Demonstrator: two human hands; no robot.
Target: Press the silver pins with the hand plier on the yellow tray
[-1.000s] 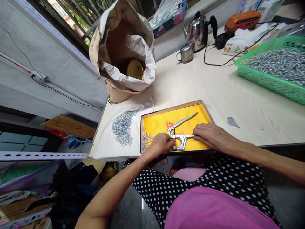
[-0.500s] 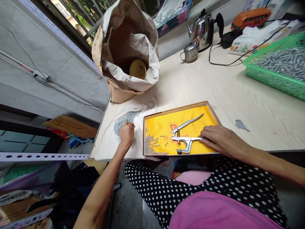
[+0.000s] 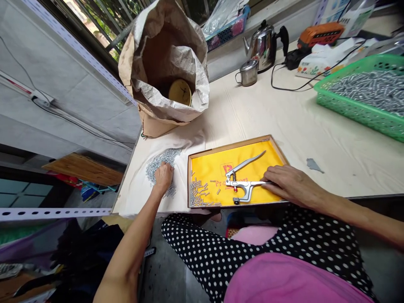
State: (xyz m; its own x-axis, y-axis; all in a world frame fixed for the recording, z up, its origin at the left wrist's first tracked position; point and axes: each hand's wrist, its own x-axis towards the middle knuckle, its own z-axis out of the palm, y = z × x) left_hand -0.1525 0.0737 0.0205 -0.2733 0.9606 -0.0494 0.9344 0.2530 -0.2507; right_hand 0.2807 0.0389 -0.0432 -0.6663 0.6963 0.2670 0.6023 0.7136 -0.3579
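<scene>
My left hand is at a heap of small silvery metal springs or pins on the cloth, fingers curled down into it; what they pinch is hidden. My right hand grips the lower handle of metal snap pliers at the right end of a shallow tray. The pliers' upper handle stands raised and their jaws are apart. They rest over the tray's yellow lining, which bears red print. Several loose metal pieces lie in the tray's left end.
A large open paper sack with a round yellowish object inside stands behind the heap. Further back are a lidded metal cup, a kettle and an orange tool. A green basket of metal pieces stands at right.
My left hand has shifted slightly over the heap, and more loose pieces show beside it. My right hand keeps its hold on the pliers. The whole view has turned a little.
</scene>
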